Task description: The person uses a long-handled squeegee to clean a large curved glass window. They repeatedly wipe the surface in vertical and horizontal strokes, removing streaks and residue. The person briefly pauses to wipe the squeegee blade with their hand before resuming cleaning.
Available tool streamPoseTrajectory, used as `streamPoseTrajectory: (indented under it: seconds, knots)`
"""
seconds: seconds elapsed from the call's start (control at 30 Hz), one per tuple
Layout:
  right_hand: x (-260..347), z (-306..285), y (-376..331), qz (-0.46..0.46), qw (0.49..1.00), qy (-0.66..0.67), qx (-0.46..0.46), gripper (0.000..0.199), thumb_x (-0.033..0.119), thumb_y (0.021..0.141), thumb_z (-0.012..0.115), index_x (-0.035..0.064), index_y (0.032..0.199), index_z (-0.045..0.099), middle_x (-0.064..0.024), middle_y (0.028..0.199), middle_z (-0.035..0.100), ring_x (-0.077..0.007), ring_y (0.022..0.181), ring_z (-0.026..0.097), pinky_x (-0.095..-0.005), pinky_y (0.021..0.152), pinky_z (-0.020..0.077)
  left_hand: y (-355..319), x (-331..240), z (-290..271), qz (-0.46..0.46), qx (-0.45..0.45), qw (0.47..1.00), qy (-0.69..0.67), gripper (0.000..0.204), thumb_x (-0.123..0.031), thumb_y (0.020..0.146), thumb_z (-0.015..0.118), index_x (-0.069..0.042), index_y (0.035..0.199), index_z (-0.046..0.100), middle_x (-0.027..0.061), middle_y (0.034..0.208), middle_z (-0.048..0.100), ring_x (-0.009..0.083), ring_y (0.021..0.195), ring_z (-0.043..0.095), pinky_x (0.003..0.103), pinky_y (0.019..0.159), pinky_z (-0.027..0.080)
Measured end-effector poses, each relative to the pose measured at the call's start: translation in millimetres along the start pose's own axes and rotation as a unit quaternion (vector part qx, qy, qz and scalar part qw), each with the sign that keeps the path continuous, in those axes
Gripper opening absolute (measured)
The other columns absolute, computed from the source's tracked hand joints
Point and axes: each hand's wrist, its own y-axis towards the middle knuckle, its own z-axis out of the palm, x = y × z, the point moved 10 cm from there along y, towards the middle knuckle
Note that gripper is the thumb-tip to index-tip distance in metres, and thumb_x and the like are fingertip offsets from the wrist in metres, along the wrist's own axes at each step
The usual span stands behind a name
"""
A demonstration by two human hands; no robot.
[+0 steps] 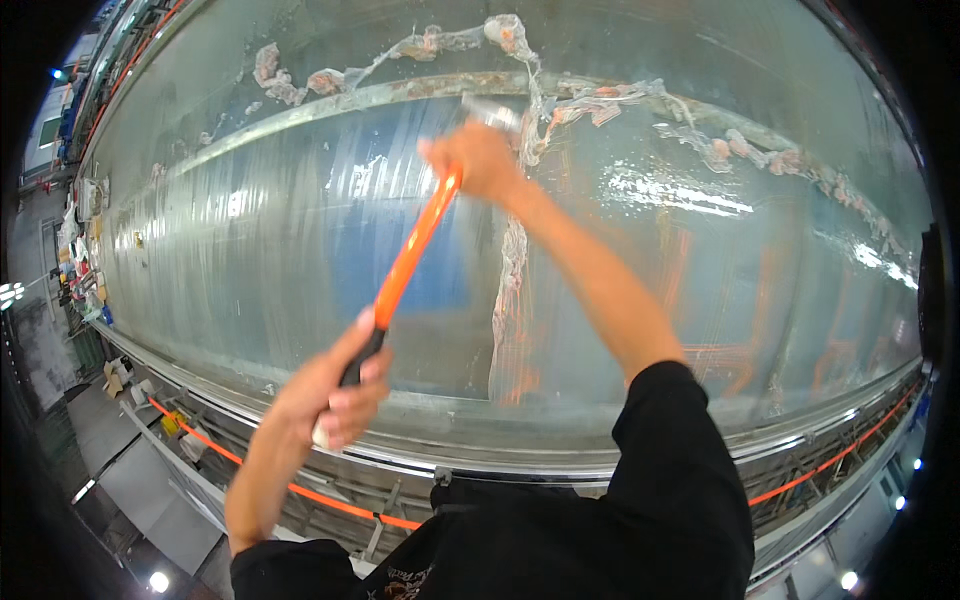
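Note:
Both my hands hold a long-handled scraper (412, 255) over a large, wet, shiny flat surface (250, 330). My left hand (340, 390) is wrapped round the black grip at its lower end. Higher up, my right hand (475, 160) is closed round the orange shaft near the head, its outline slightly blurred. The pale scraper head (492, 112) points toward the far side, beside a crumpled strip of whitish and orange residue (510, 35); whether it touches the surface I cannot tell. More residue (510, 270) runs down the surface just right of the scraper.
A pale raised or discoloured band (370, 97) curves across the far part of the surface. Lumpy residue (740, 150) trails off to the right. Along the near side runs a metal edge rail (500, 468), with an orange hose-like line (320, 497) below it. Assorted clutter (80, 250) stands at far left.

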Motion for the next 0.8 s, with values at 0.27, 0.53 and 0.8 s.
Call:
streamPoseTrajectory:
  seconds: [0.27, 0.53, 0.8]
  knots:
    - [238, 56, -183, 0.037, 0.997, 0.063, 0.000, 0.044, 0.022, 0.091, 0.066, 0.0176, 0.053, 0.045, -0.0025, 0.047, 0.044, -0.0244, 0.043, 0.045, -0.0375, 0.052, 0.0338, -107, 255, -101, -0.099, -0.082, 0.991, -0.029, 0.057, -0.064, 0.100, 0.040, -0.013, 0.076, 0.042, -0.0048, 0.046, 0.032, 0.0076, 0.029, 0.028, 0.027, 0.025, 0.028]
    - [111, -1, -82, -0.018, 0.991, 0.018, -0.129, 0.042, 0.014, 0.086, 0.071, 0.0179, 0.054, 0.044, -0.0011, 0.048, 0.042, -0.0206, 0.042, 0.043, -0.0359, 0.046, 0.0319, -55, 111, -51, -0.054, -0.065, 0.996, 0.041, 0.056, -0.063, 0.102, 0.039, -0.013, 0.076, 0.042, -0.0048, 0.047, 0.031, 0.0080, 0.030, 0.030, 0.027, 0.027, 0.032]
    - [156, 25, -107, 0.020, 0.987, 0.070, -0.142, 0.042, 0.014, 0.085, 0.070, 0.0161, 0.054, 0.042, -0.0015, 0.047, 0.038, -0.0200, 0.040, 0.039, -0.0341, 0.043, 0.0281, -100, 133, -53, -0.139, -0.134, 0.981, -0.013, 0.058, -0.063, 0.101, 0.042, -0.011, 0.075, 0.042, -0.0026, 0.046, 0.033, 0.0101, 0.031, 0.032, 0.027, 0.029, 0.028]
